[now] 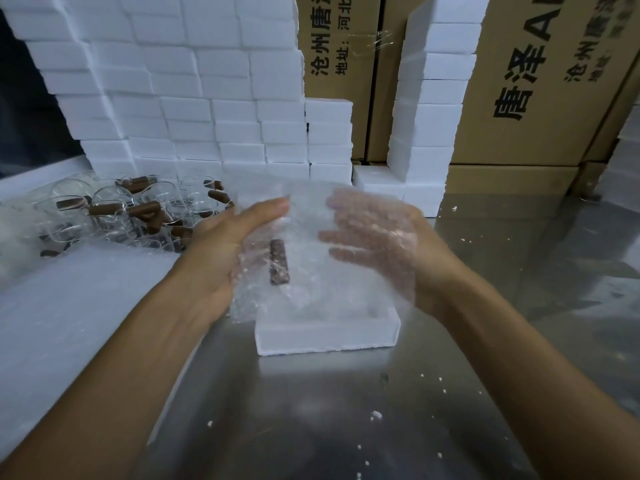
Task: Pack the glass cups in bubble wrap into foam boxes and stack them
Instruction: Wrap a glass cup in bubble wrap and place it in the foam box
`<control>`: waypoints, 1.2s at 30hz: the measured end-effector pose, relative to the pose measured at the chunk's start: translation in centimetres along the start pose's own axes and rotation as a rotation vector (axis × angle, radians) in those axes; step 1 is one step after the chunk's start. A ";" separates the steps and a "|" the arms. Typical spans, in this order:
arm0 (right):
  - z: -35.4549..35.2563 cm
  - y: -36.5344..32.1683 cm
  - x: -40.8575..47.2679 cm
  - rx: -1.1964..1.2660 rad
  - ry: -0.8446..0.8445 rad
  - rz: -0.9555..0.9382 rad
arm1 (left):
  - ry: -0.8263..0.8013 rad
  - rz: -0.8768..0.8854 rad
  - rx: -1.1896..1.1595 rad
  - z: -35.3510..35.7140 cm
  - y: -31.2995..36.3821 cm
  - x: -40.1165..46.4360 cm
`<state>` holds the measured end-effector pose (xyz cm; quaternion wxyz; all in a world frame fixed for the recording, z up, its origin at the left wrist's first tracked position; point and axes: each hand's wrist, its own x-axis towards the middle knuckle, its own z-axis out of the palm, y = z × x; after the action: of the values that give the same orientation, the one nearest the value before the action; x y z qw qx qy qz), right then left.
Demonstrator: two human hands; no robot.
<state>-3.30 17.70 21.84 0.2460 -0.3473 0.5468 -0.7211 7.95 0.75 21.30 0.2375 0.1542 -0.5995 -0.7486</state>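
Note:
A sheet of bubble wrap (304, 209) is held up between my two hands above a white foam box (325, 336) on the steel table. Through the wrap shows the brown handle (278, 261) of a glass cup; the glass itself is barely visible. My left hand (221, 251) presses the wrapped cup from the left with straight fingers. My right hand (377, 237) lies behind the wrap on the right, fingers spread and lightly bent against it. Several bare glass cups with brown handles (138, 213) lie in a heap at the left.
A wall of stacked white foam boxes (194, 91) fills the back left, and a narrower foam column (433, 98) stands at right. Brown cardboard cartons (540, 81) stand behind. A pile of bubble wrap sheets (69, 299) lies on the left. Foam crumbs dot the steel table (381, 410).

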 end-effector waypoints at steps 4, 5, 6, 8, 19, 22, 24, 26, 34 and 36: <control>-1.6 -0.1 0.1 0.087 0.482 0.058 | 0.119 -0.032 -0.193 -0.5 -0.1 0.4; -1.8 0.1 0.2 0.105 0.561 0.093 | 0.130 -0.046 -0.241 -0.4 -0.2 0.5; -2.0 0.5 0.4 0.146 0.604 0.140 | 0.151 -0.049 -0.281 -0.4 -0.2 0.6; -2.0 1.2 0.6 0.266 0.613 0.260 | 0.214 -0.056 -0.319 -0.4 -0.2 0.5; 1.3 2.4 0.4 0.146 0.164 0.222 | 0.074 -0.052 -0.271 1.2 -0.7 -0.1; 0.6 2.1 0.4 0.115 0.237 0.158 | 0.039 -0.058 -0.234 1.0 -0.7 0.1; 0.5 1.7 0.4 0.084 0.276 0.123 | 0.019 -0.045 -0.189 0.9 -0.9 0.2; 0.4 1.4 0.4 0.075 0.328 0.079 | -0.014 -0.022 -0.136 0.9 -1.0 0.3; 0.1 2.4 0.4 -0.182 0.461 -0.184 | -0.105 -0.113 -0.142 1.0 -2.0 0.1; 0.1 2.6 0.5 -0.251 0.461 -0.245 | -0.144 -0.115 -0.144 0.9 -2.0 0.1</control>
<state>-3.56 16.56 19.44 -0.0186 -0.2653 0.6274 -0.7319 7.03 1.80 19.62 0.1609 0.1166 -0.5499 -0.8112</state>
